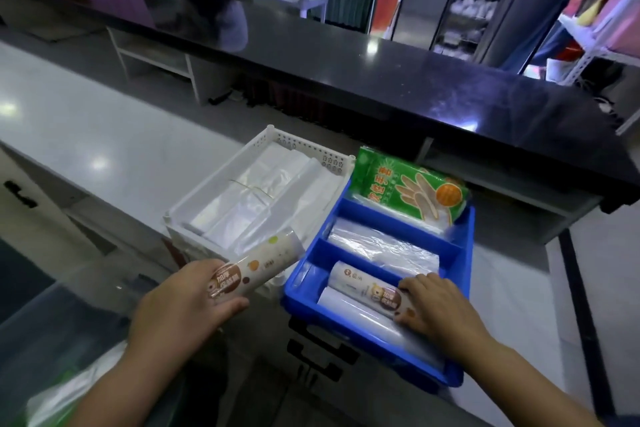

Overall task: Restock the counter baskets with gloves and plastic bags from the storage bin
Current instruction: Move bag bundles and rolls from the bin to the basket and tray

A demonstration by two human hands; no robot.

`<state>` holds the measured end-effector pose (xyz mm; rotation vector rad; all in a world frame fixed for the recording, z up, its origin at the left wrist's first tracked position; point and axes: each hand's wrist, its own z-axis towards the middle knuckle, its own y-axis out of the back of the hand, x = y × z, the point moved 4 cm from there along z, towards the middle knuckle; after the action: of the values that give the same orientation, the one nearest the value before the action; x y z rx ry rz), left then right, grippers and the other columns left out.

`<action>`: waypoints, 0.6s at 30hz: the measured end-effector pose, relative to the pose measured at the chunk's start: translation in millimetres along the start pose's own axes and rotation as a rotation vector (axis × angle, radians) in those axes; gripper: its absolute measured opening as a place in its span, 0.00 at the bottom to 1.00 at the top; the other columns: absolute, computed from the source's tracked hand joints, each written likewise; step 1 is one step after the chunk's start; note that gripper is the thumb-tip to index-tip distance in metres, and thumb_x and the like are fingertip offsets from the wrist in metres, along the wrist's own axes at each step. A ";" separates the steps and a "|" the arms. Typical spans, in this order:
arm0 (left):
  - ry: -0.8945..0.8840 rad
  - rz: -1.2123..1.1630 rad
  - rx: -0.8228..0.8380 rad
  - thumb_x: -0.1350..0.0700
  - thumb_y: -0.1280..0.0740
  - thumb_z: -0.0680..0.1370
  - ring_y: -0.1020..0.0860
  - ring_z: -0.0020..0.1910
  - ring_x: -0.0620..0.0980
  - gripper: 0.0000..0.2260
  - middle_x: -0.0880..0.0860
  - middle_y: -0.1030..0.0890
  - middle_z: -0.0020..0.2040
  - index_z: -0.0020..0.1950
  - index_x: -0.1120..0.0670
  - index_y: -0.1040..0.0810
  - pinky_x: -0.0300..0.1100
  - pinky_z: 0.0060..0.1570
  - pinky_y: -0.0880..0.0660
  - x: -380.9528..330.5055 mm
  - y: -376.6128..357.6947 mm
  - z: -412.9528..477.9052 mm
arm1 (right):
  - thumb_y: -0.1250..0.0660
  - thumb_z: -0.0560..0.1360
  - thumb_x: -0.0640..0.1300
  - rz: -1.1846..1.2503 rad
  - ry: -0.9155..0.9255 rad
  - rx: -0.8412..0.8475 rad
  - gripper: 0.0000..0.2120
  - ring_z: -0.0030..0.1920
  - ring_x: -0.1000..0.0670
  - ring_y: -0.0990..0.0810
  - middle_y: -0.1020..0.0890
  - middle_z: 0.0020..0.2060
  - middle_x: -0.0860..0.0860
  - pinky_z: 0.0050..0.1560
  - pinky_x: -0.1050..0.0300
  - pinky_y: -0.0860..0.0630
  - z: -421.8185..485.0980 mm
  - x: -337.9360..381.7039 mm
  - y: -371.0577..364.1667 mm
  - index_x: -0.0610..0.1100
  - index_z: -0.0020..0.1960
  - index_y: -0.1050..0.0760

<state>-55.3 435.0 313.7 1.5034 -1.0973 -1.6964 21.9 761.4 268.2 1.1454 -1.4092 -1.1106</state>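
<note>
My left hand [188, 298] grips a labelled roll of plastic bags [256, 267] just left of the blue divided basket [464, 239]. My right hand [433, 305] rests on a second labelled roll [363, 286] lying in the basket's near compartment, beside a plain clear roll [367, 317]; its fingers lie over the roll's right end. The middle compartment holds clear plastic bags [384, 246]. A green pack of gloves [408, 189] leans in the far compartment. The white perforated basket [304, 146] to the left holds bundled clear bags [256, 198].
Both baskets sit on a pale counter [86, 135] below a raised black countertop [346, 59]. A translucent storage bin [69, 374] with green and white contents is at bottom left. Dark drawer handles [318, 350] show below the blue basket. A person stands behind the black counter.
</note>
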 end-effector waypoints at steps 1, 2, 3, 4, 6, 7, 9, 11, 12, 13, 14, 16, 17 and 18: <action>0.011 0.011 0.002 0.41 0.27 0.66 0.30 0.35 0.40 0.18 0.42 0.25 0.42 0.52 0.43 0.25 0.35 0.29 0.38 -2.0 -0.7 0.3 | 0.37 0.71 0.63 0.002 0.017 -0.013 0.20 0.52 0.57 0.29 0.25 0.56 0.57 0.55 0.63 0.34 0.0 -1.5 0.5 0.55 0.59 0.31; 0.019 0.020 0.005 0.41 0.27 0.66 0.30 0.35 0.40 0.18 0.42 0.25 0.42 0.52 0.43 0.25 0.35 0.29 0.38 -3.5 -1.4 1.0 | 0.37 0.71 0.62 0.001 0.039 -0.025 0.19 0.50 0.58 0.30 0.25 0.55 0.57 0.53 0.65 0.35 0.1 -2.7 -0.1 0.54 0.58 0.30; 0.025 0.026 0.005 0.41 0.27 0.66 0.29 0.35 0.41 0.18 0.42 0.25 0.42 0.52 0.43 0.24 0.35 0.29 0.38 -4.7 -1.6 1.8 | 0.37 0.71 0.62 0.005 0.069 -0.047 0.18 0.49 0.58 0.31 0.24 0.54 0.57 0.51 0.65 0.35 0.8 -3.9 -1.1 0.53 0.56 0.29; 0.032 0.029 0.005 0.41 0.27 0.65 0.29 0.36 0.41 0.17 0.42 0.24 0.42 0.51 0.43 0.24 0.36 0.29 0.37 -4.7 -1.8 3.1 | 0.36 0.71 0.61 0.013 0.100 -0.071 0.16 0.48 0.57 0.29 0.24 0.53 0.56 0.50 0.64 0.34 2.3 -3.9 -1.9 0.52 0.54 0.27; 0.042 0.028 0.011 0.41 0.27 0.65 0.27 0.37 0.42 0.17 0.42 0.24 0.42 0.50 0.43 0.24 0.37 0.30 0.35 -4.5 -1.7 6.4 | 0.34 0.70 0.58 -0.011 0.151 -0.101 0.14 0.46 0.52 0.24 0.21 0.48 0.52 0.45 0.60 0.27 7.9 0.5 -3.6 0.50 0.50 0.25; 0.041 0.024 0.015 0.41 0.27 0.65 0.26 0.37 0.43 0.17 0.43 0.23 0.41 0.50 0.44 0.24 0.39 0.30 0.34 -4.5 -1.4 8.4 | 0.33 0.69 0.56 -0.015 0.177 -0.133 0.12 0.43 0.50 0.22 0.20 0.45 0.52 0.42 0.57 0.25 11.9 7.1 -3.5 0.49 0.48 0.24; 0.036 0.010 0.012 0.41 0.27 0.65 0.26 0.37 0.44 0.16 0.43 0.23 0.40 0.48 0.44 0.24 0.40 0.32 0.32 -5.6 -0.3 12.8 | 0.35 0.69 0.53 0.002 0.247 -0.175 0.10 0.39 0.49 0.21 0.18 0.40 0.52 0.37 0.56 0.23 22.0 30.0 -1.9 0.49 0.46 0.22; 0.024 -0.005 0.006 0.41 0.27 0.65 0.25 0.37 0.45 0.15 0.44 0.23 0.40 0.47 0.44 0.24 0.40 0.31 0.32 -7.2 1.4 17.3 | 0.37 0.70 0.51 0.029 0.343 -0.153 0.11 0.40 0.49 0.21 0.18 0.41 0.51 0.39 0.54 0.23 34.4 56.8 -5.2 0.49 0.49 0.21; 0.016 -0.012 0.009 0.41 0.27 0.65 0.25 0.38 0.45 0.15 0.44 0.22 0.40 0.47 0.44 0.24 0.40 0.31 0.33 -8.0 2.3 19.7 | 0.36 0.72 0.50 0.053 0.377 -0.119 0.11 0.43 0.47 0.22 0.19 0.44 0.49 0.43 0.52 0.24 41.2 67.3 -8.1 0.48 0.52 0.21; 0.006 -0.014 0.014 0.41 0.27 0.65 0.25 0.38 0.45 0.15 0.44 0.22 0.40 0.47 0.44 0.24 0.40 0.31 0.33 -9.6 3.9 22.3 | 0.36 0.73 0.49 0.070 0.394 -0.069 0.12 0.47 0.46 0.24 0.20 0.47 0.47 0.47 0.50 0.26 46.6 76.7 -10.3 0.48 0.55 0.22; -0.004 -0.012 0.022 0.41 0.27 0.66 0.25 0.38 0.44 0.15 0.44 0.23 0.40 0.47 0.44 0.25 0.39 0.31 0.33 -9.8 5.3 25.3 | 0.36 0.74 0.50 0.057 0.412 -0.021 0.13 0.49 0.44 0.26 0.21 0.50 0.46 0.50 0.48 0.28 51.3 83.4 -13.3 0.49 0.58 0.23; -0.028 -0.001 0.033 0.40 0.28 0.66 0.26 0.37 0.43 0.16 0.43 0.23 0.39 0.48 0.43 0.26 0.39 0.30 0.33 -10.1 8.7 31.4 | 0.39 0.76 0.53 -0.033 0.442 0.029 0.14 0.51 0.44 0.29 0.24 0.53 0.45 0.53 0.47 0.29 56.9 93.6 -12.4 0.49 0.58 0.23; -0.037 0.005 0.035 0.39 0.28 0.66 0.26 0.36 0.42 0.16 0.44 0.23 0.39 0.48 0.43 0.26 0.39 0.30 0.33 -9.4 10.1 34.7 | 0.40 0.76 0.55 -0.071 0.435 0.049 0.15 0.52 0.44 0.30 0.25 0.54 0.46 0.54 0.46 0.30 58.8 96.9 -9.6 0.49 0.57 0.23; -0.045 0.006 0.034 0.39 0.28 0.66 0.26 0.36 0.42 0.16 0.44 0.23 0.39 0.48 0.43 0.25 0.38 0.30 0.33 -9.2 11.7 37.9 | 0.41 0.76 0.56 -0.088 0.420 0.056 0.16 0.54 0.45 0.31 0.26 0.55 0.46 0.55 0.47 0.30 60.1 99.0 -6.2 0.48 0.56 0.23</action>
<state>-91.9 444.5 328.8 1.4879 -1.1589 -1.7226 -45.6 667.1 268.4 1.3980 -1.0753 -0.8314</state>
